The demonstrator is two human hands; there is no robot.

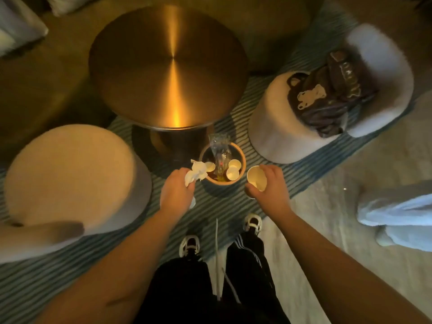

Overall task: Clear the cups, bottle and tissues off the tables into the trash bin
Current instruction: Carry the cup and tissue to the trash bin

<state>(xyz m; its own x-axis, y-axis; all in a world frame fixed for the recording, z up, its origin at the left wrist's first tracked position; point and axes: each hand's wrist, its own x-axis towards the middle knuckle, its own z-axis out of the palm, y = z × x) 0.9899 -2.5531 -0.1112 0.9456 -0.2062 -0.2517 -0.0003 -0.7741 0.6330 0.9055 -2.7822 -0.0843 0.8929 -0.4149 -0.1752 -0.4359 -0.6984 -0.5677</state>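
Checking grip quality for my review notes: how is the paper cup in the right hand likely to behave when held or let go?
The paper cup looks empty, so probably light. The right hand grips it by the rim and wall, and thin paper would likely dent under a hard squeeze. Dropped into the trash bin, it may land tilted on the cups already there.

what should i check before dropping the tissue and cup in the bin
1. Left hand grips the crumpled tissue: ok.
2. Tissue is over the trash bin opening: not ok, it hangs at the left rim, only partly over.
3. Right hand holds the paper cup: ok.
4. Cup is over the bin: not ok, it sits to the right of the rim.
5. Cup is empty: ok, no liquid visible inside.
6. Room left in the bin: cannot tell; cups and a plastic bottle already fill it, and the bottle pokes above the rim.
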